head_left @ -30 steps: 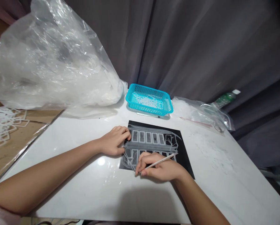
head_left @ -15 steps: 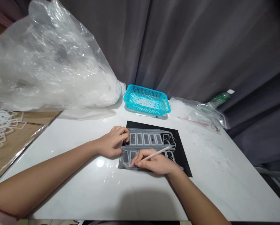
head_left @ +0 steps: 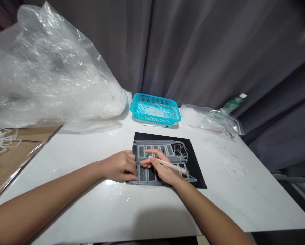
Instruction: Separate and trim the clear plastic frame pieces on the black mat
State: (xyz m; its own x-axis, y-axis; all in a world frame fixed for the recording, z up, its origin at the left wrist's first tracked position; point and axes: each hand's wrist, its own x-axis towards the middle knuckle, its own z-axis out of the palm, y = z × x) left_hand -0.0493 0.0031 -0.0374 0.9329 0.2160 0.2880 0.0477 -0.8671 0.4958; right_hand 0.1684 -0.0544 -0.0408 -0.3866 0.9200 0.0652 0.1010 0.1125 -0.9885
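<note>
A black sheet (head_left: 200, 178) lies on the white table (head_left: 91, 207). Clear plastic strips with white rectangular frames (head_left: 170, 150) rest on it in two rows. My left hand (head_left: 120, 166) is at the sheet's left edge, fingers curled down on the end of the plastic; whether it grips any of it is hidden. Over the middle of the strips, my right hand (head_left: 162, 166) holds a thin white stick (head_left: 174, 166) between thumb and fingers. The stick slants down to the right across that hand, and its index finger is stretched out above the upper row.
Behind the sheet stands a blue basket (head_left: 156, 119) with small white pieces inside. A large clear plastic bag (head_left: 73, 85) fills the left back. White frames (head_left: 1, 141) lie on cardboard (head_left: 37, 134). At the right back are a plastic bag (head_left: 206, 119) and a green bottle (head_left: 234, 103).
My right hand has moved up from the lower row, and the stick now slants the other way. My left hand has slid lower along the sheet's left edge. The view has shifted slightly.
</note>
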